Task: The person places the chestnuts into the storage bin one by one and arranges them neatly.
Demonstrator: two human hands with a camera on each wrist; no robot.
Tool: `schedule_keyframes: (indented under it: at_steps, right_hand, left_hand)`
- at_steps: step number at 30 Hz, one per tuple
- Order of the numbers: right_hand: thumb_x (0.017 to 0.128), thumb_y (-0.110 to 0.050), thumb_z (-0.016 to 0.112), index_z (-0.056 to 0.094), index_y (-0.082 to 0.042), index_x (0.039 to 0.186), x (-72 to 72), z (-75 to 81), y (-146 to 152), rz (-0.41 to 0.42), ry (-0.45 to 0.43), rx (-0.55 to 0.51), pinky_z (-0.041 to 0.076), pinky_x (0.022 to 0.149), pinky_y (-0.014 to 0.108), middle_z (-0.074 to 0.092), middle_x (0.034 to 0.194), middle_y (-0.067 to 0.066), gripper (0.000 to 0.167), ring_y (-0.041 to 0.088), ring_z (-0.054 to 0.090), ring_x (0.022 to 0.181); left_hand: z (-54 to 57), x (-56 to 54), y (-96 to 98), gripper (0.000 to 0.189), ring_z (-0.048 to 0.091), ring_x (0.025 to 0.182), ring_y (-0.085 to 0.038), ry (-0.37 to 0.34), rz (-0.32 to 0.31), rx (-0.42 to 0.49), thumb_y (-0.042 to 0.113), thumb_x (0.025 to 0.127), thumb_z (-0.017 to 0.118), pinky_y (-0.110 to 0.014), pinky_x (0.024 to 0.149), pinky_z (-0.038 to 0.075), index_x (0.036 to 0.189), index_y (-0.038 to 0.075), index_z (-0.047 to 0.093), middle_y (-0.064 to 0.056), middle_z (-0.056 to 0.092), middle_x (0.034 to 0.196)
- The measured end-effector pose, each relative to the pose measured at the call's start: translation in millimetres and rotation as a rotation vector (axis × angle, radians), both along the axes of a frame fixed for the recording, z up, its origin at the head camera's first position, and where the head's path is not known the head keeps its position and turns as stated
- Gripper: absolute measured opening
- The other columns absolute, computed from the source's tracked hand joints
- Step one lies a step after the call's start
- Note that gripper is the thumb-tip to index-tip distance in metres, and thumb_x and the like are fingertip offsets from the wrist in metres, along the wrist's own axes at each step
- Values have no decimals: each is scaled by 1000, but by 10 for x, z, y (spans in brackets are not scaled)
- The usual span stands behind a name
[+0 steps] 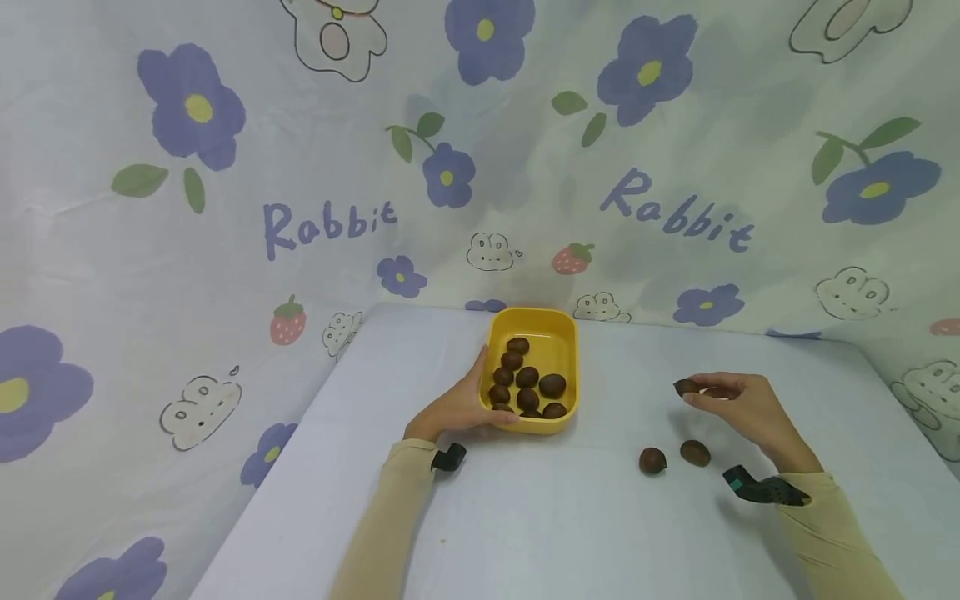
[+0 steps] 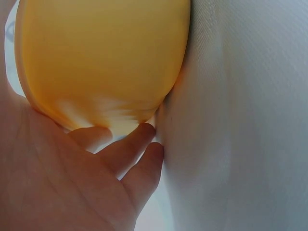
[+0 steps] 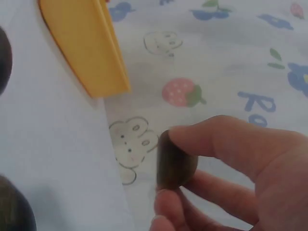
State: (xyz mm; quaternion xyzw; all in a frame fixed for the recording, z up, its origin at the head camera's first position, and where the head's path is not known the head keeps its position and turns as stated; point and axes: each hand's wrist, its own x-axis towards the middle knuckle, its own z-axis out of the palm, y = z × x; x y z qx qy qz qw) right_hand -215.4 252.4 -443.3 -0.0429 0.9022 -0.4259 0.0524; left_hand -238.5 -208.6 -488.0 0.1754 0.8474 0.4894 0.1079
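Note:
Brown chestnuts (image 1: 527, 377) lie inside a yellow plastic box (image 1: 561, 333), mostly along its left side and near end. My left hand (image 1: 465, 404) grips this box from the left, thumb along the near rim; the left wrist view has the fingers curled at the box's outer wall (image 2: 106, 53). To the right, my right hand (image 1: 746, 408) pinches a chestnut (image 3: 175, 161) between thumb and fingertips, raised over the table. Two more chestnuts lie on the table below that hand, one dark and round (image 1: 652, 461), the other lighter brown (image 1: 695, 452).
The white table (image 1: 555, 525) runs back to a hanging cloth (image 1: 525, 183) printed with flowers, rabbits and strawberries, just behind the box. Each wrist wears a dark camera mount, the left one (image 1: 448, 457) near the box and the right one (image 1: 765, 487) beside the loose chestnuts.

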Motion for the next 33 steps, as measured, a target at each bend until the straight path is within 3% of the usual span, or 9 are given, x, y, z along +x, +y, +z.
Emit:
schedule_keyframes:
  at_steps: [4, 7, 17, 27, 33]
  right_hand:
    - [94, -45, 75, 67, -8, 136, 15, 41, -82, 10, 40, -53, 49, 81, 21, 70, 104, -28, 57, -3, 62, 92]
    - [94, -45, 75, 68, -9, 136, -6, 74, -158, 15, 52, -75, 49, 80, 21, 70, 103, -28, 56, 0, 62, 93]
    - [88, -43, 82, 72, -11, 130, -244, 197, -559, 18, 89, -141, 49, 74, 26, 70, 94, -16, 54, 10, 60, 88]
    - [86, -41, 85, 74, -9, 126, -529, 185, -974, 51, 75, -180, 47, 76, 27, 70, 92, -14, 53, 17, 57, 89]
    - [85, -39, 85, 74, -7, 124, -668, 164, -1197, 74, 77, -179, 45, 77, 28, 74, 113, 8, 52, 21, 55, 93]
  left_hand:
    - [15, 3, 20, 144, 13, 162, -21, -13, 3, -4, 53, 70, 92, -56, 130, 19, 166, 32, -13, 1, -1, 177]
    - [34, 8, 32, 144, 14, 162, -22, -11, -4, 7, 52, 70, 92, -57, 130, 19, 166, 31, -13, -1, 0, 177]
    - [62, 17, 21, 144, 15, 162, -22, -3, -3, -1, 52, 70, 92, -56, 130, 19, 166, 30, -14, -2, 2, 177]
    - [53, 36, 21, 144, 14, 163, -22, -7, -5, -5, 54, 70, 92, -55, 131, 18, 166, 30, -13, -3, 1, 177]
    - [33, 25, 0, 139, 20, 161, -25, 20, -28, 23, 50, 72, 92, -59, 130, 20, 165, 36, -10, -5, 8, 176]
